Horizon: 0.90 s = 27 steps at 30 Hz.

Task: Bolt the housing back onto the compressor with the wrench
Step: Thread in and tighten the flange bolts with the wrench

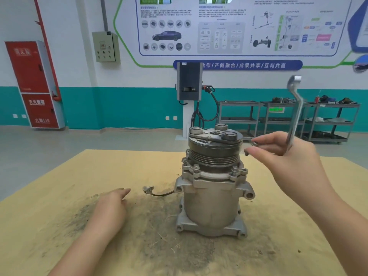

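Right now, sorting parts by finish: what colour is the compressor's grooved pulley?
Dark grey to black pulley, seen in the head view.

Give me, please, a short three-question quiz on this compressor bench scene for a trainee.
1. True or false: the wrench is fitted on a flange bolt.
2. Which hand grips the wrench? A) left B) right
3. Fill in: the left hand rests on the ___.

Key:
1. False; the right hand holds it raised beside the compressor.
2. B.
3. Table; fingers straight, holding nothing.
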Each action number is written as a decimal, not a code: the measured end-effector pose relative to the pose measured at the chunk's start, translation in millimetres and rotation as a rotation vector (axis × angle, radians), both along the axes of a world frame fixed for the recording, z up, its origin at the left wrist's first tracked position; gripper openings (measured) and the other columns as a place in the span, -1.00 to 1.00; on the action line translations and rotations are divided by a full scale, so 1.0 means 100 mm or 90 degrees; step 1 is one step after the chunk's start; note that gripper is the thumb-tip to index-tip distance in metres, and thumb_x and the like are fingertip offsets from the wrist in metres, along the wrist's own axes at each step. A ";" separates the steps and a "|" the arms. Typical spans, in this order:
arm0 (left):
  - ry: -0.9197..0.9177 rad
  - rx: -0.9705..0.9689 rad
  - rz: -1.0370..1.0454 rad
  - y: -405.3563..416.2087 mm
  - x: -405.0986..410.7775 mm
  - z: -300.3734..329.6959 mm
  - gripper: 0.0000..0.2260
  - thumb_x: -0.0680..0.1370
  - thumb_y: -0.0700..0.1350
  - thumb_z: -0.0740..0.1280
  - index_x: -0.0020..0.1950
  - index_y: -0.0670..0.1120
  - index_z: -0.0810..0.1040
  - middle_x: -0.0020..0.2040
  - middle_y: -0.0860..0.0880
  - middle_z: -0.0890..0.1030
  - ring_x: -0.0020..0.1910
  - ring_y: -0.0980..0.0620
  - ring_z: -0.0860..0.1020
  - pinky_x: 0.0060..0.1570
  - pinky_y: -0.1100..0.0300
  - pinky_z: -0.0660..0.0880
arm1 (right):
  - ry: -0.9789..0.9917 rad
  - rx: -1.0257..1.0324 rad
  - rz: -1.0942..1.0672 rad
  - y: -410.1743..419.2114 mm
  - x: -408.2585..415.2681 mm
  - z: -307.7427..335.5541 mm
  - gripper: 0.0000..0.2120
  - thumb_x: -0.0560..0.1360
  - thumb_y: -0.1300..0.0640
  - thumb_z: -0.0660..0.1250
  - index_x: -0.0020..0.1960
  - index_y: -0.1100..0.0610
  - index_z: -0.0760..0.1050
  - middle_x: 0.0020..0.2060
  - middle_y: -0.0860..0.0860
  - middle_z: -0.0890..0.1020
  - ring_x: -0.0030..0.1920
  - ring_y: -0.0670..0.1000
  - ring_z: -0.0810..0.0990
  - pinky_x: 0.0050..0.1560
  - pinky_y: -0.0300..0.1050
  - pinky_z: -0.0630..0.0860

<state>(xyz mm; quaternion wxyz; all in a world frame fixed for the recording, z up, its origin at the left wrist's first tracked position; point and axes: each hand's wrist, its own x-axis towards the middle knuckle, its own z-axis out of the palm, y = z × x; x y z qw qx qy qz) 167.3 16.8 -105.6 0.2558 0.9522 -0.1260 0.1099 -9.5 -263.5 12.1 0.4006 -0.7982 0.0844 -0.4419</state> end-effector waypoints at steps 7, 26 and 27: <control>0.022 0.090 0.029 0.02 0.08 -0.14 -0.58 0.49 -0.40 0.23 0.09 0.05 0.69 0.16 -0.10 0.68 0.21 -0.09 0.58 0.04 0.21 0.40 | 0.163 -0.029 0.086 -0.19 0.05 -0.08 -0.90 0.37 0.05 0.52 -0.15 -0.06 0.63 -0.25 -0.24 0.68 -0.27 -0.05 0.62 -0.23 -0.14 0.58; 0.336 -1.000 -0.429 -0.72 -1.32 0.80 -0.79 0.26 -0.36 0.50 -0.28 -0.21 0.48 0.00 -0.20 0.71 -0.15 -0.09 0.72 -0.26 0.24 0.62 | -0.098 -0.027 0.323 0.30 -0.20 0.01 -0.95 0.41 -0.04 0.48 -0.17 -0.09 0.69 -0.32 -0.16 0.64 -0.42 -0.23 0.53 -0.41 -0.50 0.37; 0.356 -1.001 -0.437 -0.78 -1.37 0.80 -0.73 0.30 -0.40 0.52 -0.30 -0.18 0.45 -0.05 -0.18 0.71 -0.19 -0.06 0.71 -0.28 0.24 0.62 | -0.061 -0.058 0.384 0.38 -0.24 0.01 -0.89 0.37 -0.07 0.46 -0.11 -0.12 0.69 -0.25 -0.17 0.63 -0.34 -0.24 0.57 -0.34 -0.50 0.41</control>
